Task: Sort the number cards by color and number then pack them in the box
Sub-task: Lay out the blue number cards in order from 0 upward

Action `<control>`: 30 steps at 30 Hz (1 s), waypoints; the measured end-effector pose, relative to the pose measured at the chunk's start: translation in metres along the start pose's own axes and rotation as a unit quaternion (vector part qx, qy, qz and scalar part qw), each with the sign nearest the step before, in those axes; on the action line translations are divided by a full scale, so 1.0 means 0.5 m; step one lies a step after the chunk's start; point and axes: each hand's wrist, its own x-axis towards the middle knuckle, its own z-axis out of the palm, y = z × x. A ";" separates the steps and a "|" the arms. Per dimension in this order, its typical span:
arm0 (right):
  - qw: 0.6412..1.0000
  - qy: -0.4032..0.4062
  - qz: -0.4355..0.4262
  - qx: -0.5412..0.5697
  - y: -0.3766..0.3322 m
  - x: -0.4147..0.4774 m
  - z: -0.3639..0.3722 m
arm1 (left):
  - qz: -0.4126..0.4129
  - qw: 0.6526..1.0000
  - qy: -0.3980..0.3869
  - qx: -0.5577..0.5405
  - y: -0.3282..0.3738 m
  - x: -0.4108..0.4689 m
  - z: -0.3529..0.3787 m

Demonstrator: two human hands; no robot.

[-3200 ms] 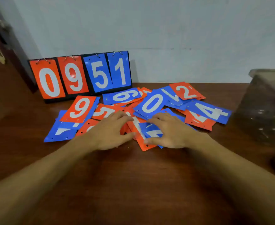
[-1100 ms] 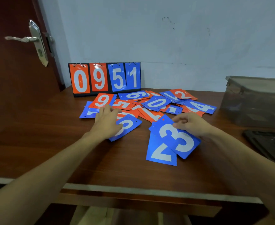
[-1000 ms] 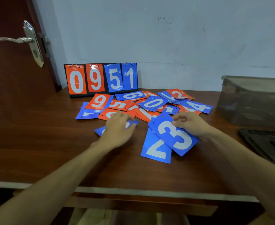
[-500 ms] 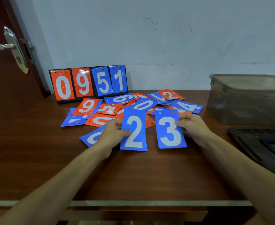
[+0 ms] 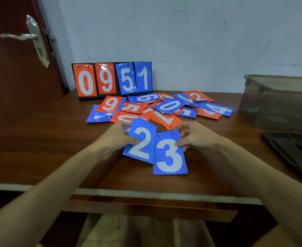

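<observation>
Now your left hand point(image 5: 113, 139) pinches blue 2 point(image 5: 143, 142), your right hand point(image 5: 198, 138) blue 3 point(image 5: 169, 157) (side by side, likely for ordering).

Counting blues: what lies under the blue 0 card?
A blue card and an orange 1 card poke out beneath the blue 0 card; the blue one's digit is mostly covered.
</observation>
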 end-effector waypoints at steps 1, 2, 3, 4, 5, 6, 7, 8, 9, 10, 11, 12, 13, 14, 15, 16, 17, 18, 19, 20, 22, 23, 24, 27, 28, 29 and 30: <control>1.000 0.002 -0.003 -0.020 -0.008 0.002 0.013 | 0.010 1.000 -0.004 0.021 -0.012 -0.016 -0.019; 0.999 0.008 -0.007 -0.045 -0.017 0.005 0.027 | 0.022 0.999 -0.006 0.042 -0.026 -0.031 -0.039; 0.997 0.016 -0.014 -0.074 -0.026 0.009 0.042 | 0.033 0.997 -0.003 0.066 -0.038 -0.047 -0.058; 0.994 0.025 -0.021 -0.104 -0.036 0.013 0.059 | 0.041 0.995 0.000 0.093 -0.049 -0.060 -0.078; 0.990 0.033 -0.030 -0.132 -0.046 0.017 0.076 | 0.040 0.992 0.005 0.119 -0.059 -0.072 -0.097; 0.986 0.039 -0.039 -0.156 -0.057 0.022 0.093 | 0.034 0.989 0.010 0.145 -0.068 -0.081 -0.116; 0.983 0.044 -0.047 -0.175 -0.068 0.027 0.110 | 0.024 0.985 0.016 0.169 -0.075 -0.089 -0.133; 0.979 0.048 -0.053 -0.190 -0.079 0.032 0.127 | 0.014 0.982 0.020 0.189 -0.082 -0.094 -0.149; 0.976 0.053 -0.059 -0.204 -0.089 0.037 0.143 | 0.004 0.979 0.023 0.203 -0.088 -0.098 -0.164; 0.972 0.057 -0.064 -0.217 -0.098 0.041 0.157 | -0.002 0.977 0.027 0.214 -0.096 -0.098 -0.179; 0.970 0.061 -0.070 -0.227 -0.105 0.046 0.171 | -0.006 0.974 0.033 0.224 -0.102 -0.098 -0.193; 0.967 0.067 -0.077 -0.233 -0.112 0.051 0.184 | -0.010 0.971 0.038 0.235 -0.109 -0.097 -0.208; 0.966 0.072 -0.083 -0.234 -0.118 0.057 0.195 | -0.014 0.967 0.044 0.249 -0.115 -0.096 -0.224; 0.966 0.075 -0.087 -0.232 -0.125 0.063 0.206 | -0.019 0.964 0.047 0.262 -0.122 -0.091 -0.240; 0.966 0.077 -0.090 -0.231 -0.131 0.070 0.216 | -0.020 0.961 0.047 0.271 -0.127 -0.088 -0.255; 0.965 0.077 -0.093 -0.234 -0.138 0.077 0.226 | -0.020 0.959 0.046 0.279 -0.130 -0.084 -0.270; 0.963 0.078 -0.096 -0.240 -0.144 0.085 0.236 | -0.019 0.956 0.044 0.290 -0.133 -0.082 -0.281; 0.961 0.079 -0.099 -0.246 -0.150 0.092 0.245 | -0.016 0.951 0.044 0.305 -0.137 -0.080 -0.290; 0.960 0.079 -0.101 -0.250 -0.152 0.101 0.252 | -0.003 0.945 0.047 0.322 -0.142 -0.078 -0.297; 0.958 0.080 -0.102 -0.254 -0.154 0.106 0.257 | 0.026 0.941 0.050 0.334 -0.147 -0.076 -0.299; 0.957 0.081 -0.104 -0.259 -0.158 0.109 0.259 | 0.114 0.941 0.051 0.315 -0.157 -0.076 -0.292; 0.957 0.093 -0.105 -0.256 -0.157 0.108 0.254 | 0.153 0.942 0.048 0.296 -0.162 -0.077 -0.286; 0.955 0.115 -0.109 -0.250 -0.156 0.104 0.246 | 0.182 0.942 0.042 0.280 -0.164 -0.077 -0.278; 0.938 0.156 -0.123 -0.285 -0.135 0.099 0.209 | 0.184 0.940 -0.014 0.286 -0.169 -0.076 -0.254; 0.931 0.139 -0.114 -0.316 -0.126 0.097 0.197 | 0.168 0.935 -0.037 0.309 -0.170 -0.076 -0.248; 0.927 0.116 -0.097 -0.344 -0.117 0.093 0.188 | 0.153 0.927 -0.049 0.338 -0.171 -0.076 -0.245; 0.924 0.096 -0.083 -0.360 -0.108 0.089 0.182 | 0.144 0.920 -0.048 0.361 -0.171 -0.076 -0.245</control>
